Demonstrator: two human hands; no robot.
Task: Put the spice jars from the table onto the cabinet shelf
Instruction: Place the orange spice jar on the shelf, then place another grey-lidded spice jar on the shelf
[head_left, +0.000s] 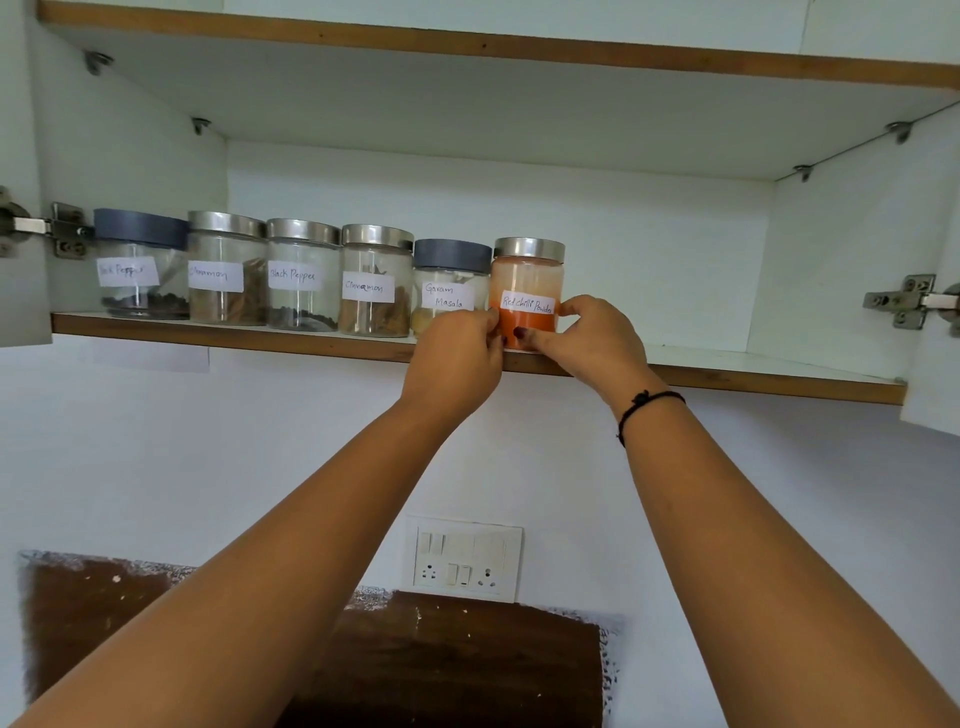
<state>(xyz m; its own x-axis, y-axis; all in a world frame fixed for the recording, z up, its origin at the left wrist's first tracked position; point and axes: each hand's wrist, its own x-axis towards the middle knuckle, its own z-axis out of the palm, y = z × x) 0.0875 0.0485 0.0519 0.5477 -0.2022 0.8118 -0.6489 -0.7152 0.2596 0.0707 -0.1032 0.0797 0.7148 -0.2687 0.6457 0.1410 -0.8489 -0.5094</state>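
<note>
Orange-red powder fills the red chilli powder jar (527, 283), steel lid on, upright at the front edge of the cabinet shelf (727, 364). Fingers hide its base, so can't tell if it's fully set down. It's last in the row. The garam masala jar (451, 275) is right beside it at 9 o'clock, then a cinnamon jar (375, 283) and a black pepper jar (303, 275) further that way. Both arms come up from 6 o'clock. The left hand (457, 353) pinches the jar's lower left side, and the right hand (592, 338) grips the lower right, thumb across the front under the label. Black thread bracelet (649, 402) on the right wrist. Wall switchboard (464, 558) sits at 6 o'clock below the shelf.
</note>
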